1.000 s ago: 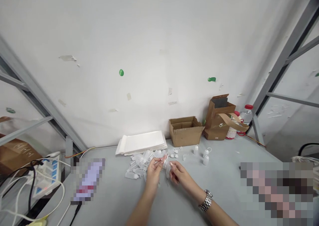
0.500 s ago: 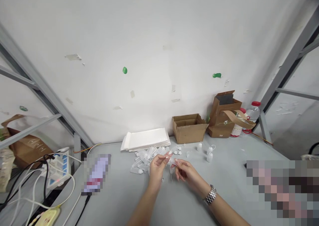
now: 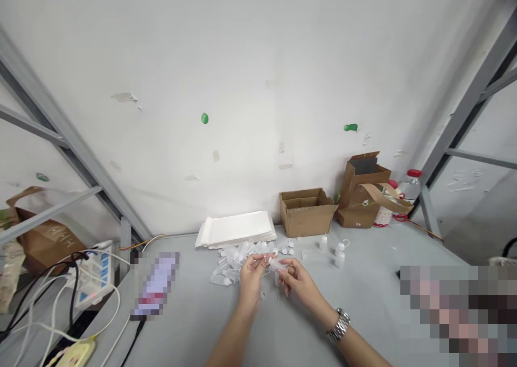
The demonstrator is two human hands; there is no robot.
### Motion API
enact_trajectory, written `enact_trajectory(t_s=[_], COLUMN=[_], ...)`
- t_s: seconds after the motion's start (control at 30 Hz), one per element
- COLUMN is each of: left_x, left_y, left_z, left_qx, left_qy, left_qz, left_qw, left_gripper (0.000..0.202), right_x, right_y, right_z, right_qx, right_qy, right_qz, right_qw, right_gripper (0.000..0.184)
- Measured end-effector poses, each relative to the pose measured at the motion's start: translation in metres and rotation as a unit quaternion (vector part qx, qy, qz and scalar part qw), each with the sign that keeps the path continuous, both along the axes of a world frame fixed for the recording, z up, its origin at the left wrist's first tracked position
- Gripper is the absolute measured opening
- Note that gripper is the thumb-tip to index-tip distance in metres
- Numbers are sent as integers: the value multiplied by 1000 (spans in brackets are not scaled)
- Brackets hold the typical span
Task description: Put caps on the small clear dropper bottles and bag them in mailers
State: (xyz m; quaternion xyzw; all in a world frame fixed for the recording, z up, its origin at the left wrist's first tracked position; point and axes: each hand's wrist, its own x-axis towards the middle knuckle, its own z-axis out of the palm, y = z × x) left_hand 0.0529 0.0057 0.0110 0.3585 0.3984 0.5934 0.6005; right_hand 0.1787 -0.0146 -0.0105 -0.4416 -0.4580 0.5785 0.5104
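My left hand (image 3: 253,272) is closed, its fingertips pinching a small white cap (image 3: 270,257) at the end of a small translucent squeeze bottle (image 3: 275,265). From the other side, my right hand (image 3: 297,277) grips that bottle between thumb and fingers. A thin strap or loop hangs below the right fingers; its exact join is hidden. Behind my left hand lies a loose pile of translucent bottles and parts (image 3: 226,270). Several small white caps (image 3: 288,245) are scattered beyond my fingers. To the right, a few capped bottles (image 3: 340,260) stand upright.
Against the wall are a stack of white envelopes (image 3: 238,229), an open cardboard box (image 3: 309,219) and a brown paper bag (image 3: 357,208). A blurred phone (image 3: 156,283) lies on the left, near a power strip (image 3: 95,278) with tangled cables. A pixelated object (image 3: 444,307) lies at right.
Both hands have drawn slightly closer together, bringing the cap and the bottle up against each other. The right wrist has shifted a little left and down. The view has tilted slightly.
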Motion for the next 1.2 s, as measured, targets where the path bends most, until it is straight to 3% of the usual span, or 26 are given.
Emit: enact_trajectory(t_s=[0.13,0.33,0.43,0.57,0.77,0.93,1.03,1.2], left_x=[-2,-8,-9,-6,-6,-7,-8,-12], left_y=[-1,0,1,2,2,1,1,3], left_z=[5,11,10,6,4,7,9,13], left_qx=[-11,13,19,3,5,4,1,-8], left_qy=[-8,5,17,1,36,34,20,-4], left_qz=[-45,-94,-92,-63,-82,-85,-93,-128], left_qw=[999,995,995,998,996,996,995,992], left_gripper=[29,25,24,25,31,28,27,26], right_x=[0,5,4,1,1,2,2,6], right_y=[0,-5,-4,-3,-8,-9,-8,-8], right_z=[1,15,17,9,-6,1,9,17], right_qx=[3,-23,-23,12,76,77,32,-31], right_qy=[6,14,18,3,-78,-80,-36,55], right_qz=[-23,37,26,-37,-73,-76,-47,75], right_qw=[1000,999,999,999,991,991,998,995], right_gripper=[47,42,42,47,33,33,40,44])
